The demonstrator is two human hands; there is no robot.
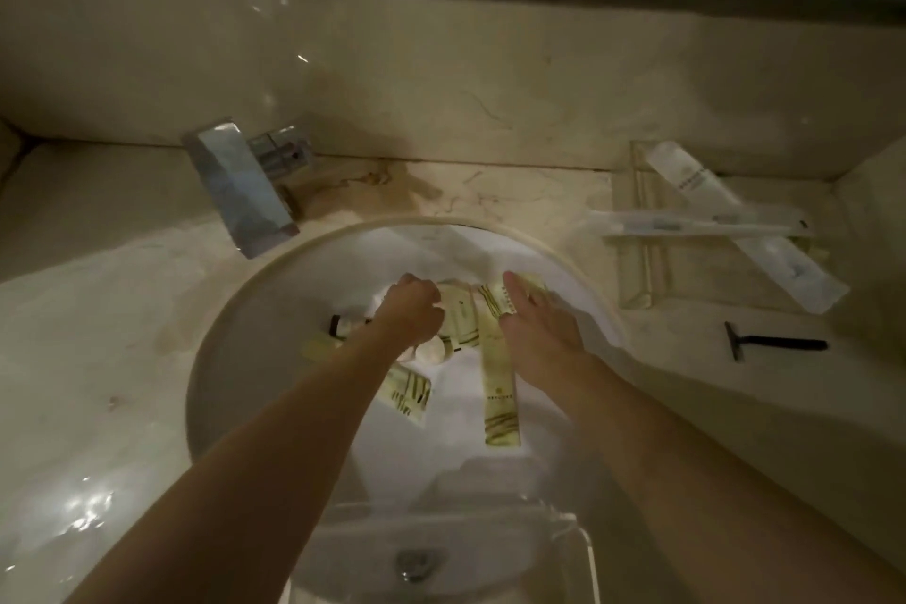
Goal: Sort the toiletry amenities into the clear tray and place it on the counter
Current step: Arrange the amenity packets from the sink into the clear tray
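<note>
Dim sink [230,334], L hand [412,309] grip maybe on hidden sachets [497,387]

Pale green striped packets [499,400] and tubes lie piled in the white sink [235,338], one long packet lengthwise, another [409,395] tilted at the pile's near-left. A small bottle with a dark cap [343,325] lies at the pile's left. Clear tray [637,231] sits on the surface at right; two long clear-wrapped items [696,227] lie crossed over it. Black razor [774,342] lies flat just in front of the tray.
</note>
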